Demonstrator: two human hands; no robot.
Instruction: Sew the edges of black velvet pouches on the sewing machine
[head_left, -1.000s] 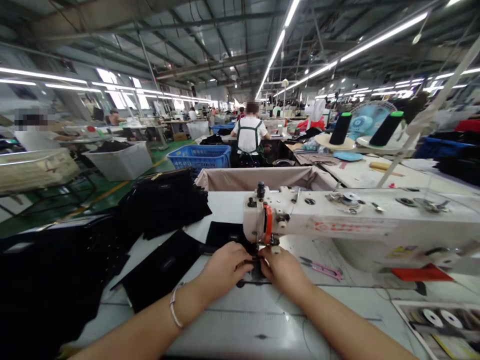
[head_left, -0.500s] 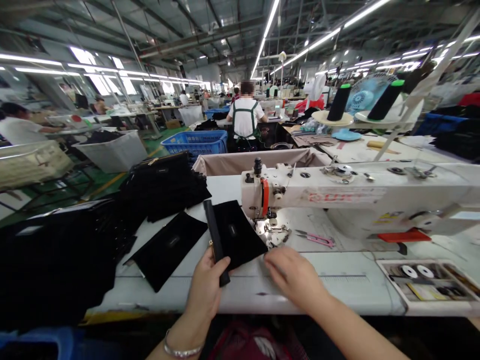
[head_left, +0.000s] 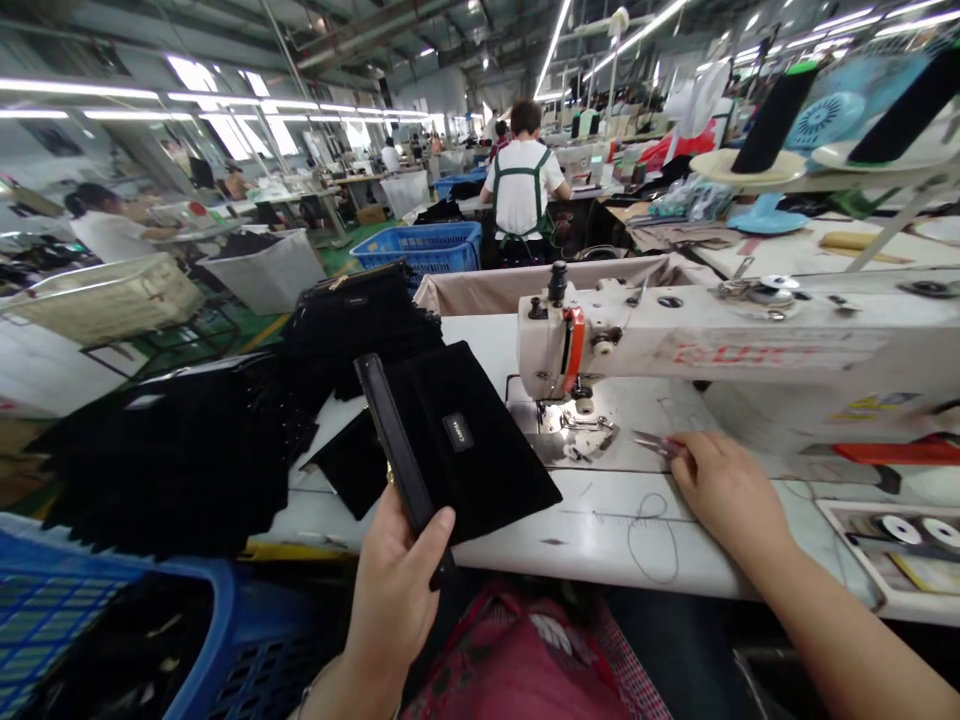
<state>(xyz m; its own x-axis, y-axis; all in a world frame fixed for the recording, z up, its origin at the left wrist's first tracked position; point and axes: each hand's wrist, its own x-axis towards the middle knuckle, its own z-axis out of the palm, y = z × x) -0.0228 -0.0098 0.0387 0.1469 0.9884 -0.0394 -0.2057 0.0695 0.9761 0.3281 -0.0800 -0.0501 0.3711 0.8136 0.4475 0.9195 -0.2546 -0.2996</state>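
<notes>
1. Fabric panel (head_left: 487,460) above bench (head_left: 592,510), pinched by left hand (head_left: 401,570): possible slip from one-edge hold
2. Snips (head_left: 654,442) under curled right hand (head_left: 724,495), grip unclear: possible snag on nearby thread loop (head_left: 630,540)

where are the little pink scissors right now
In the head view, the scissors are right of the sewing machine's needle area, on the table, under the right hand's fingers.
</notes>
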